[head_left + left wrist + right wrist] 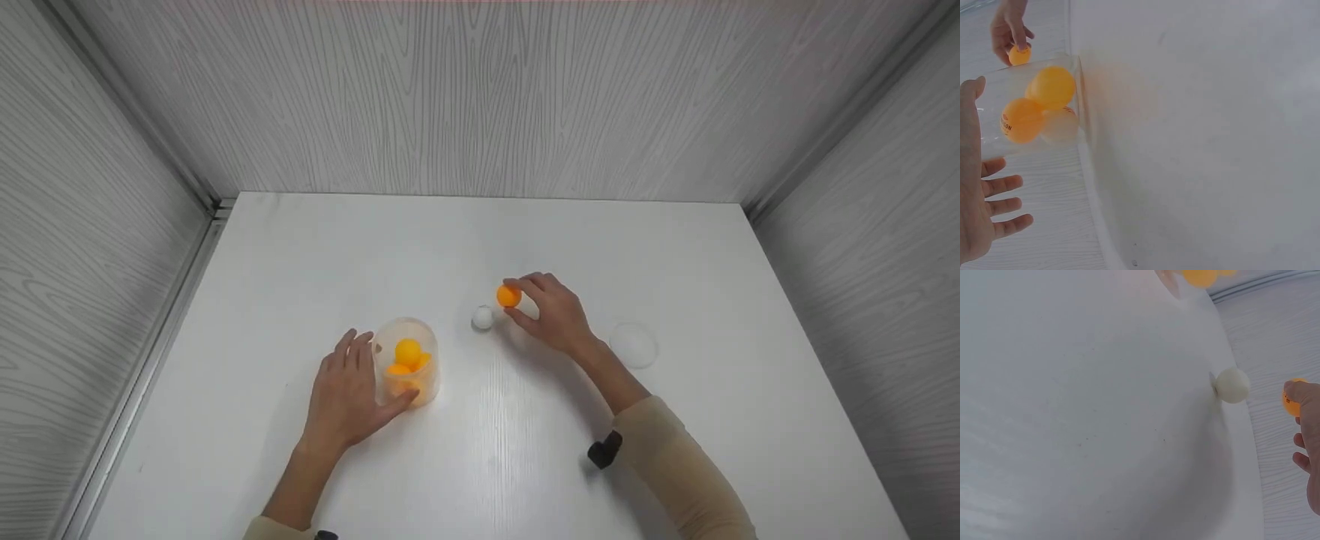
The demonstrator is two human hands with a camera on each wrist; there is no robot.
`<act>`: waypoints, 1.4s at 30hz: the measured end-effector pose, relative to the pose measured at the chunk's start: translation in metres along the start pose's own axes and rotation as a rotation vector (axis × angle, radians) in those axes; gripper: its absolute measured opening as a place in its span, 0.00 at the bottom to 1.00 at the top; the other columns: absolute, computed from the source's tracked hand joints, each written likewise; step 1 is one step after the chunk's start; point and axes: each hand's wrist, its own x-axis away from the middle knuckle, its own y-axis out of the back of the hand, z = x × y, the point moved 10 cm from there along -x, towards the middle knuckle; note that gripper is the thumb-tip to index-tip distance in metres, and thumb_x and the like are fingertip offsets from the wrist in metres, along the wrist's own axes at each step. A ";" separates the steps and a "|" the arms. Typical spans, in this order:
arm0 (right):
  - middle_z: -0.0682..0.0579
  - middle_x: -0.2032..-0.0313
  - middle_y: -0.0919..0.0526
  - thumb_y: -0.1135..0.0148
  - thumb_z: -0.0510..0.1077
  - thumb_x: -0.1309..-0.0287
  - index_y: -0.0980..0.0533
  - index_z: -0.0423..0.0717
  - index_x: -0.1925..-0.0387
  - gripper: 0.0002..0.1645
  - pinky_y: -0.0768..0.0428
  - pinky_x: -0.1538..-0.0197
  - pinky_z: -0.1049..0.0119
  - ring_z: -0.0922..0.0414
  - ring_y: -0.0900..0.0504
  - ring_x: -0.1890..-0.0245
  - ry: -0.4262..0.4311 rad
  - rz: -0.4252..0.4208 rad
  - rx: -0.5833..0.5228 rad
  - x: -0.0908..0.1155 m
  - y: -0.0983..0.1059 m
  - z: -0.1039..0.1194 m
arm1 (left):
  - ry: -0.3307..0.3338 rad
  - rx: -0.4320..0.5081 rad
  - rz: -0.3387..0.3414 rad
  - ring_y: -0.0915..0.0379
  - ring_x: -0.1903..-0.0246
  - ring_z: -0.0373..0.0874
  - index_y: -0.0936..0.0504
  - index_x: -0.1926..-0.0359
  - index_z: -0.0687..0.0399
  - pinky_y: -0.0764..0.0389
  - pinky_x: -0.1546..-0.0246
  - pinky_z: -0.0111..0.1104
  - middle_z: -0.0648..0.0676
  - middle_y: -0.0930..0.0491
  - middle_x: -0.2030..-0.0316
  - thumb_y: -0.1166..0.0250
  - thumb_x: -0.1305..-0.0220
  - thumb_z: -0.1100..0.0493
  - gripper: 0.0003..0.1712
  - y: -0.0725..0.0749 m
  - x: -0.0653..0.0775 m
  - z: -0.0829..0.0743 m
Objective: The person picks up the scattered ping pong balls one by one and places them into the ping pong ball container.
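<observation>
My right hand [553,313] pinches an orange ping-pong ball [508,295] between thumb and fingertips, raised over the table. Close by, a white ping-pong ball [482,318] sits on the tabletop. My left hand [346,394] rests against a clear plastic jar [406,328], its thumb along the near side and its straight fingers spread at the left. The jar stands upright with an open top. Inside it lie several orange balls [1022,120] and a white one [1059,125], seen through the wall in the left wrist view.
A clear round lid [634,345] lies flat on the white table [315,247], beyond my right wrist. Grey wood-grain panels [465,97] enclose the table at the back and on both sides. A small black device [604,450] is strapped at my right sleeve.
</observation>
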 end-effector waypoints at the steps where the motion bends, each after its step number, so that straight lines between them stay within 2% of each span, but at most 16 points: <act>1: 0.49 0.51 0.13 0.27 0.50 0.35 0.18 0.51 0.40 0.24 0.11 0.50 0.60 0.50 0.14 0.54 0.000 0.001 -0.002 0.000 0.001 0.001 | -0.001 0.000 -0.001 0.30 0.29 0.64 0.25 0.35 0.71 0.21 0.33 0.54 0.67 0.22 0.34 0.30 0.45 0.27 0.56 0.000 0.000 0.000; 9: 0.50 0.51 0.13 0.27 0.51 0.34 0.18 0.51 0.40 0.24 0.11 0.51 0.60 0.51 0.15 0.54 0.019 -0.002 -0.013 -0.005 0.006 0.012 | 0.005 -0.005 0.010 0.30 0.29 0.63 0.26 0.34 0.71 0.21 0.32 0.53 0.66 0.22 0.33 0.32 0.45 0.25 0.57 -0.001 -0.001 0.001; 17: 0.49 0.51 0.13 0.27 0.51 0.35 0.18 0.51 0.40 0.24 0.11 0.50 0.61 0.51 0.14 0.53 0.080 -0.027 -0.008 -0.011 0.014 0.029 | -0.013 -0.022 -0.004 0.30 0.29 0.64 0.25 0.35 0.71 0.20 0.33 0.54 0.67 0.22 0.34 0.30 0.46 0.26 0.56 0.001 -0.001 -0.001; 25: 0.50 0.51 0.13 0.26 0.51 0.35 0.18 0.51 0.40 0.24 0.12 0.48 0.62 0.52 0.14 0.52 0.105 -0.035 -0.016 -0.015 0.018 0.044 | 0.002 -0.020 0.023 0.30 0.29 0.64 0.24 0.36 0.71 0.22 0.31 0.54 0.66 0.23 0.33 0.33 0.43 0.24 0.56 -0.001 -0.001 0.000; 42: 0.50 0.49 0.13 0.25 0.50 0.37 0.19 0.51 0.40 0.25 0.13 0.45 0.60 0.52 0.15 0.50 0.199 -0.051 -0.047 -0.022 0.029 0.077 | -0.013 -0.031 -0.004 0.28 0.30 0.64 0.25 0.35 0.71 0.20 0.34 0.54 0.67 0.22 0.34 0.31 0.46 0.25 0.57 0.000 -0.001 -0.001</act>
